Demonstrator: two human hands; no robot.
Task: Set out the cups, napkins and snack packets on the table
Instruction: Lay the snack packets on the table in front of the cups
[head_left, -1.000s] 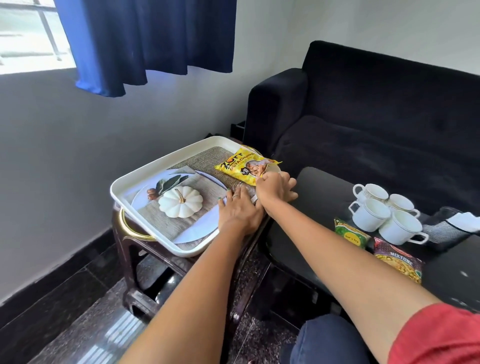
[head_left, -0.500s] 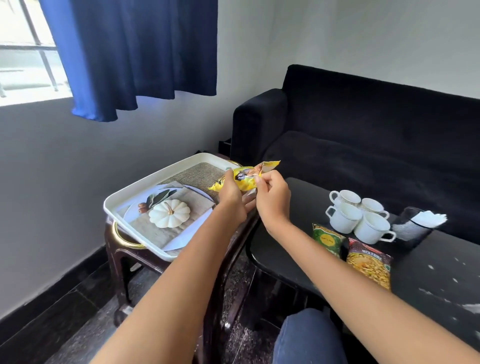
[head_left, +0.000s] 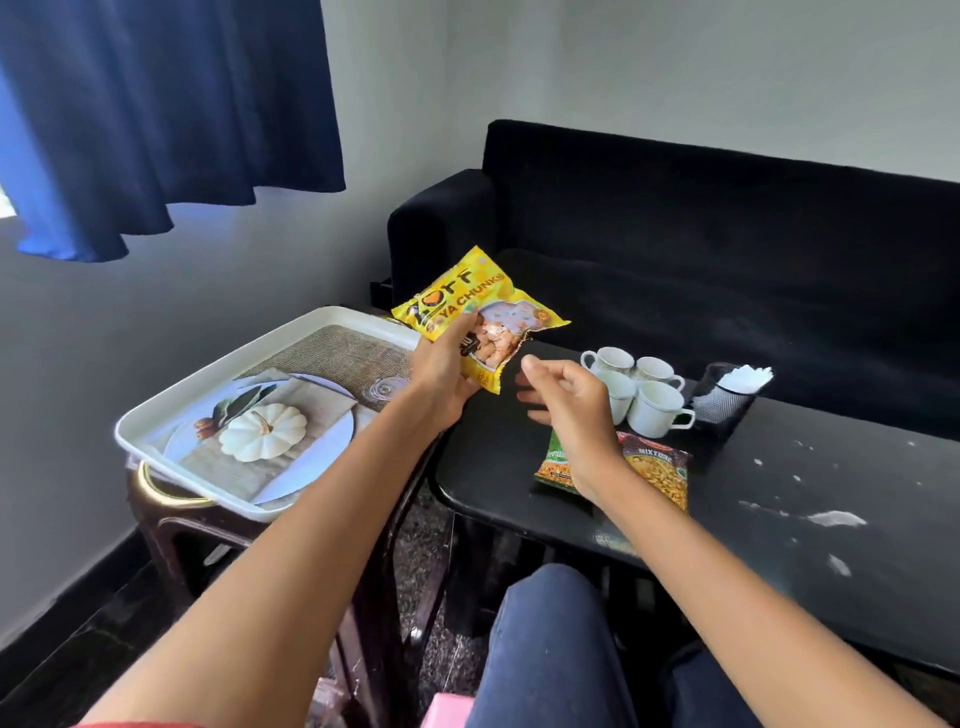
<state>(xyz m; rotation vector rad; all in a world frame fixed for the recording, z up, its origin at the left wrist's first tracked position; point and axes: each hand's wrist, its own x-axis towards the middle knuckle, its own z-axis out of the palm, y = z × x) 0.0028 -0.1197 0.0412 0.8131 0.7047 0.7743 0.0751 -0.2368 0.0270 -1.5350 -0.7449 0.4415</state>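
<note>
Your left hand (head_left: 441, 374) grips the yellow snack packet (head_left: 480, 317) by its lower end and holds it in the air, above the gap between the white tray (head_left: 208, 387) and the left edge of the black table (head_left: 779, 493). Your right hand (head_left: 566, 410) hovers over the table with fingers loosely curled, holding nothing. Under it, two more packets (head_left: 657, 470) lie near the front edge, with four white cups (head_left: 641, 392) and the napkin holder (head_left: 727, 395) toward the back edge.

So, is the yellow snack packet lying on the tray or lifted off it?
Lifted. The left hand holds the yellow packet in the air, above the tray's far corner.
</note>
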